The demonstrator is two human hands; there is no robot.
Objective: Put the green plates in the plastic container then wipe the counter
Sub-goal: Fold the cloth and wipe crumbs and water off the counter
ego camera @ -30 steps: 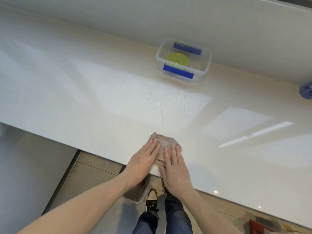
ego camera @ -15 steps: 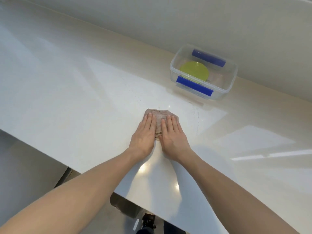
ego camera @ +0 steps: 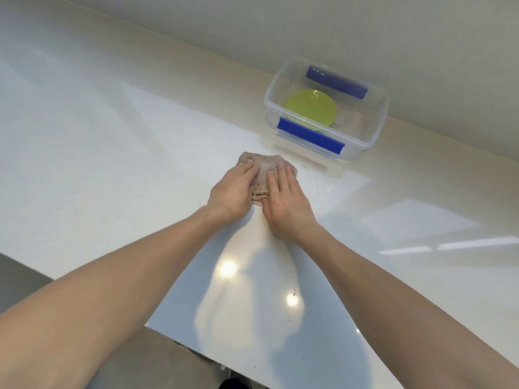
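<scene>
A folded brownish cloth (ego camera: 268,167) lies flat on the glossy cream counter (ego camera: 112,153). My left hand (ego camera: 231,192) and my right hand (ego camera: 283,203) press side by side on its near half, fingers flat and pointing away from me. Behind the cloth, to the right, stands a clear plastic container (ego camera: 362,136) with blue clips on its long sides. A green plate (ego camera: 310,109) lies on its bottom; I cannot tell whether more than one is stacked there. The cloth stops a short way in front of the container.
A pale wall (ego camera: 309,26) runs along the back of the counter, right behind the container. The counter's front edge crosses the lower left, with grey floor (ego camera: 157,360) below it. Small dark specks lie on the counter near my right forearm.
Both hands have pushed the cloth away from me, from the counter's front edge toward the container. The container and plate have stayed in place.
</scene>
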